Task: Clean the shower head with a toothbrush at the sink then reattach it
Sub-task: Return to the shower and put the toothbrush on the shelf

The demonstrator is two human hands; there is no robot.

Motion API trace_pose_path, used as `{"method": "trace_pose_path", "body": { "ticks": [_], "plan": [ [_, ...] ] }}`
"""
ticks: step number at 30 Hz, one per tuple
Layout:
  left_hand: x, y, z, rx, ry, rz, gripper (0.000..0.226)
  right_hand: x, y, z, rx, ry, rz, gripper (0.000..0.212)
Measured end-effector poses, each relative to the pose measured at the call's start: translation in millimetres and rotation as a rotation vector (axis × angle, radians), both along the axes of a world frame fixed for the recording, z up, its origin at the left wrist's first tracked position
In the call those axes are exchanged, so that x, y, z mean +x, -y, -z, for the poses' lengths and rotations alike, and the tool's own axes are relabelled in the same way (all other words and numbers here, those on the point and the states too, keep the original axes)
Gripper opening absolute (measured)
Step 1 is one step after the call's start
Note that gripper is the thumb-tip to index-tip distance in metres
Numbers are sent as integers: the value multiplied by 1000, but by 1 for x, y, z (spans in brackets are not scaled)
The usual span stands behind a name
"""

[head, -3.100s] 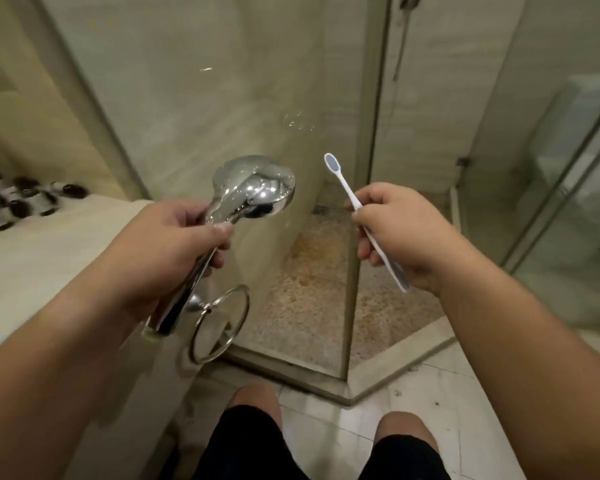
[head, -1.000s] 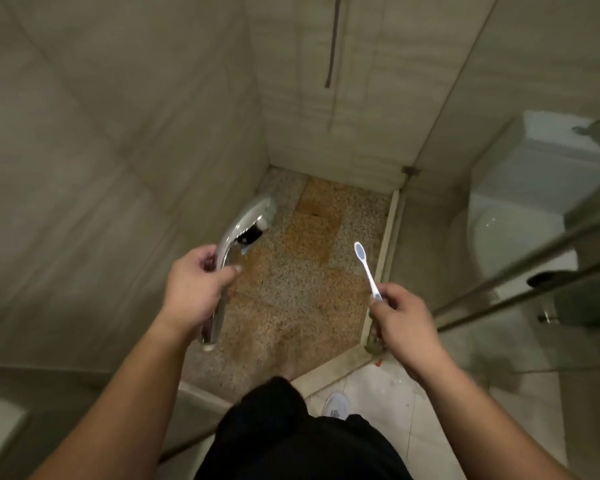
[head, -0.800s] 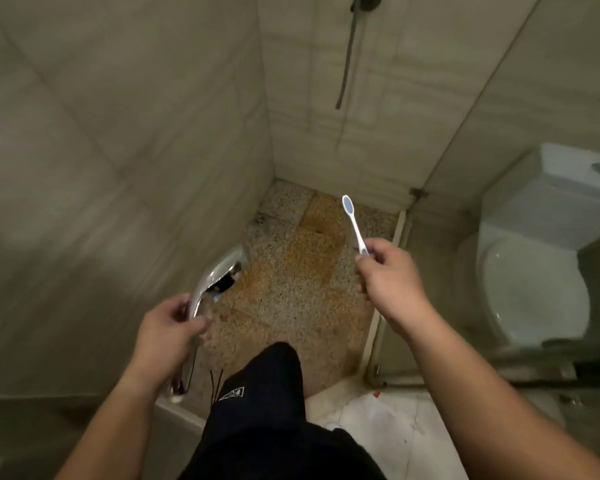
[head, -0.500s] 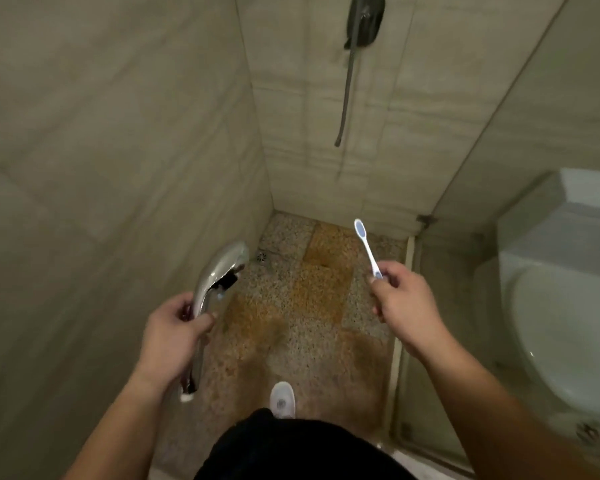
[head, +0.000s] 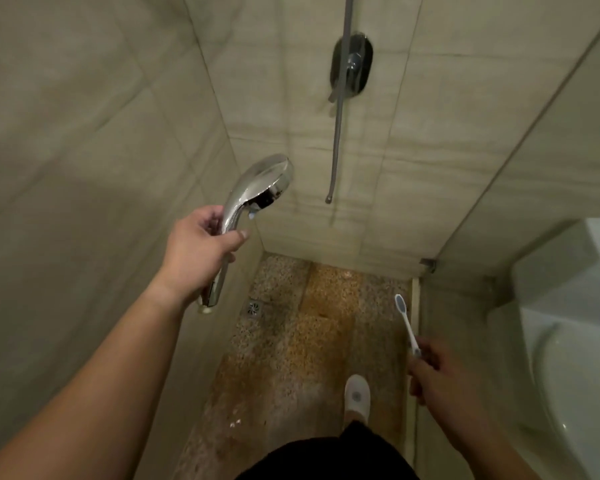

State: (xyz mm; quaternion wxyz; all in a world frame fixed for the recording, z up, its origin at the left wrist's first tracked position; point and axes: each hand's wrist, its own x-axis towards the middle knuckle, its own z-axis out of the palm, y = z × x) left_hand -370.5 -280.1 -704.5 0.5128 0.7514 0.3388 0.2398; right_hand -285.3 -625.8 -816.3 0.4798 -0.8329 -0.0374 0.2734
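Standing in the shower stall, we carry one shower head and one toothbrush, one in each hand.

Nearest us, one white shoe (head: 357,396) rests on the speckled floor (head: 291,358), which runs narrow between the tiled wall (head: 84,150) on our left and the glass panel (head: 440,323) on our right. Our right hand (head: 437,374) is low and curled around the toothbrush (head: 406,323), bristle end up. Our left hand (head: 196,252) reaches farther out and higher, fingers wrapped around the handle of the chrome shower head (head: 257,188), its broad end tilted up and right. Beyond it one hose (head: 336,133) hangs loose before the wall valve (head: 351,65), apart from the shower head.
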Motion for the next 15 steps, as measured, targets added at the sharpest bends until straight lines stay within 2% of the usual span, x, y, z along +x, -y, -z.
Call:
{"method": "trace_pose_path", "body": {
  "ticks": [8, 15],
  "plan": [
    [58, -24, 18, -93, -55, -149, 19, 143, -97, -59, -31, 157, -184, 17],
    [62, -59, 16, -98, -2, -261, 22, 198, -235, -119, 213, 282, -321, 25]
  ]
}}
